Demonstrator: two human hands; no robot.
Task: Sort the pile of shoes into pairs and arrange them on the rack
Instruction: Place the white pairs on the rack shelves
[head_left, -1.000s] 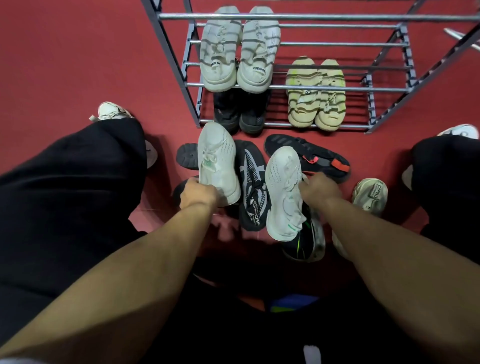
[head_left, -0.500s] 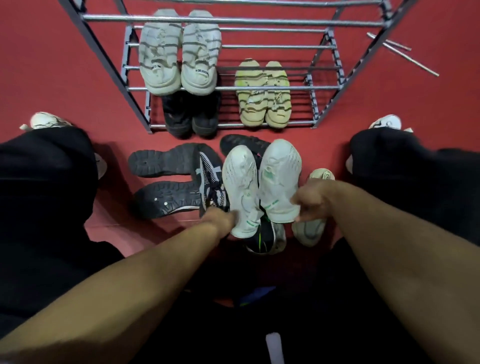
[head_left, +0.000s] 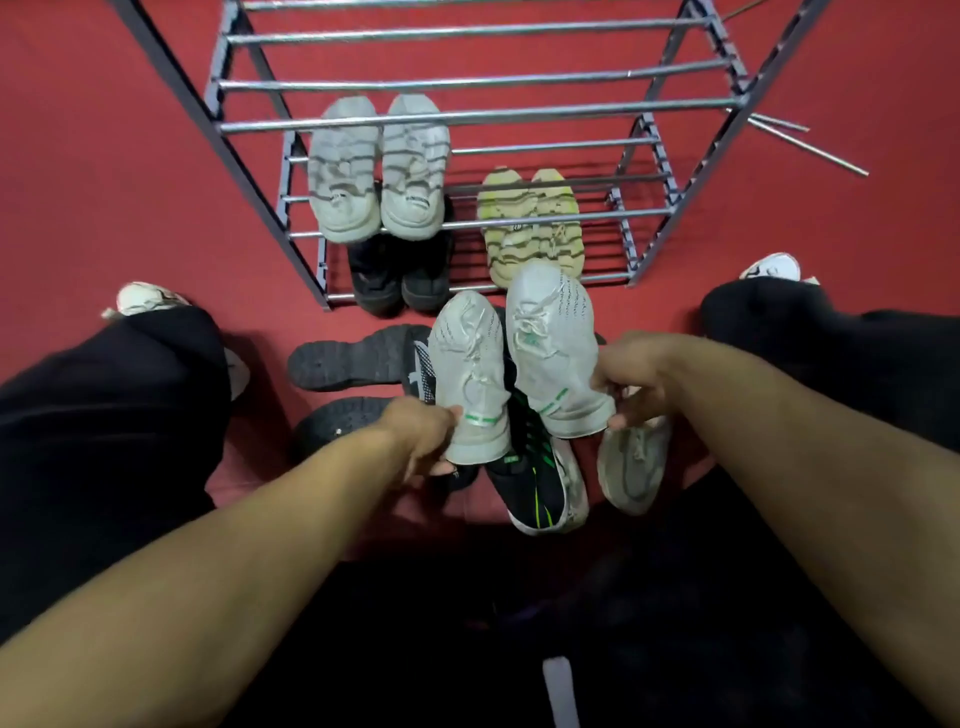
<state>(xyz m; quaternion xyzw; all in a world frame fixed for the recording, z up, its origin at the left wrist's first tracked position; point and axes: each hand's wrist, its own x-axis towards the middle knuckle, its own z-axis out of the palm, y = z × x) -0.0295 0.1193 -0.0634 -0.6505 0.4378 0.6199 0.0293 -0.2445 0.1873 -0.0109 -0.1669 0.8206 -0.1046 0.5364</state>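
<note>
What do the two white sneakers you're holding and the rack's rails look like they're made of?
White sneakers: seemingly soft knit fabric, matte, going by the woven texture and the collars creasing in the left hand and right hand.
Rack rails: probably metal tubing, smooth and glossy, with bright highlights.

A grey metal-bar shoe rack (head_left: 467, 111) stands ahead on the red floor (head_left: 104, 156). On its left sit two white chunky sneakers (head_left: 379, 171), above two black shoes (head_left: 400, 275); two yellow-green striped sneakers (head_left: 530, 223) sit to the right. Before the rack, two white knit sneakers (head_left: 514, 358) are held side by side over two upturned black shoes (head_left: 353, 384) at left, a black green-striped trainer (head_left: 540, 483) beneath, and a pale sneaker (head_left: 634, 467) at right.
</note>
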